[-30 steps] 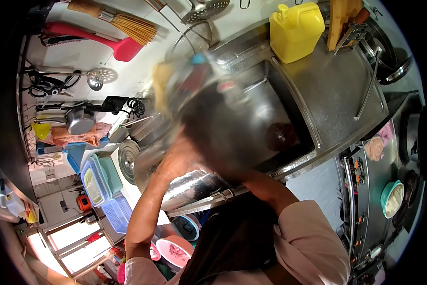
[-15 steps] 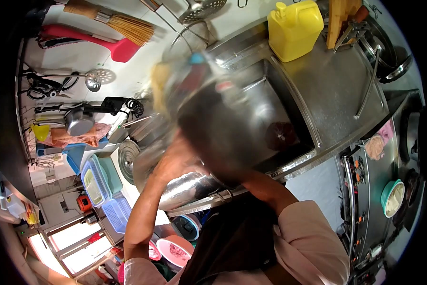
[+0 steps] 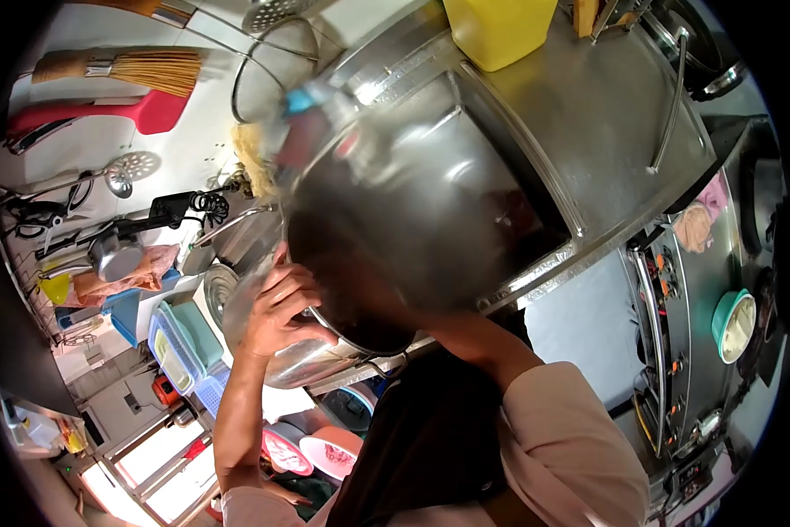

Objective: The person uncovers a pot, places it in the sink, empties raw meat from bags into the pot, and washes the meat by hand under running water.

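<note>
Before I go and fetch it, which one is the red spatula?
Start at the big metal pot whose rim the left hand holds. Go to the white wall at the picture's upper left, where tools hang. The spatula shows just below a straw-bristled brush and above a slotted spoon; of these, it alone is bright red.

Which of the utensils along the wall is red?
The broad-headed spatula: it is red, while the bristle brush right beside it is tan and the small ladle is silvery metal.

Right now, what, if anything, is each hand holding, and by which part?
The left hand grips a metal pot by its rim; the right hand is too blurred and dark to tell whether it holds anything.
</note>
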Action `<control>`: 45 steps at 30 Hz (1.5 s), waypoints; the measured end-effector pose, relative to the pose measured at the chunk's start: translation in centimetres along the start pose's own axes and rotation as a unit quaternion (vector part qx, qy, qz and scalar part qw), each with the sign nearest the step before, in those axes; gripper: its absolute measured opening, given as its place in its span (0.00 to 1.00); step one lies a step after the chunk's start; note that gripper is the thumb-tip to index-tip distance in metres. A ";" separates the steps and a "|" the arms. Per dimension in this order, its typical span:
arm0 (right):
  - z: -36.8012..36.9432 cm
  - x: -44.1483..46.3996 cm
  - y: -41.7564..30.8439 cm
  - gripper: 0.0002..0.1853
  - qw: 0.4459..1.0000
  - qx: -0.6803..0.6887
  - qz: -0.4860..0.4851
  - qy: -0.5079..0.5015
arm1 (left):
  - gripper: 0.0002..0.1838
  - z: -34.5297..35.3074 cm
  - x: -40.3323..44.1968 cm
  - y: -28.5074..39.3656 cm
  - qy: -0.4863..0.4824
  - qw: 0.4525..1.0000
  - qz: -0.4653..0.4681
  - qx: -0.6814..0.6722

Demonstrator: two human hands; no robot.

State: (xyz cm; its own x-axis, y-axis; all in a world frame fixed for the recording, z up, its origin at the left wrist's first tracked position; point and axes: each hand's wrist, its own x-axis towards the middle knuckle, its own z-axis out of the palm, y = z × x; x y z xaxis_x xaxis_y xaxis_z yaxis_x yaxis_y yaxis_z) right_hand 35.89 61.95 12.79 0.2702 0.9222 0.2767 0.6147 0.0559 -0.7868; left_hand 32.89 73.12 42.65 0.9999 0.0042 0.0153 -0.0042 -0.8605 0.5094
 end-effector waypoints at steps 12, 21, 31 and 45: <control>-1.5 0.4 -0.8 0.41 0.999 -0.014 -0.026 -0.020 | 0.31 0.0 -1.2 0.0 0.010 1.000 0.003 0.021; -1.1 0.7 -1.5 0.43 0.999 -0.007 -0.003 -0.042 | 0.31 0.0 -1.5 0.0 0.011 1.000 0.008 0.021; -1.4 1.4 -2.2 0.47 0.996 -0.012 0.034 -0.076 | 0.31 -0.2 -2.0 -0.1 0.026 1.000 0.009 0.009; 1.7 1.5 -2.1 0.43 0.994 -0.047 0.063 -0.079 | 0.32 -0.3 -1.9 -0.2 0.011 1.000 0.006 0.001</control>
State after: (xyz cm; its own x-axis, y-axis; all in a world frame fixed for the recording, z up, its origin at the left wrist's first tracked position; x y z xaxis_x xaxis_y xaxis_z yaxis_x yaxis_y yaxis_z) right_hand 33.69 63.91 13.94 0.2348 0.9685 0.0834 0.6518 -0.0932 -0.7526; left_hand 30.96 73.46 42.79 0.9992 0.0040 0.0400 -0.0169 -0.8617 0.5072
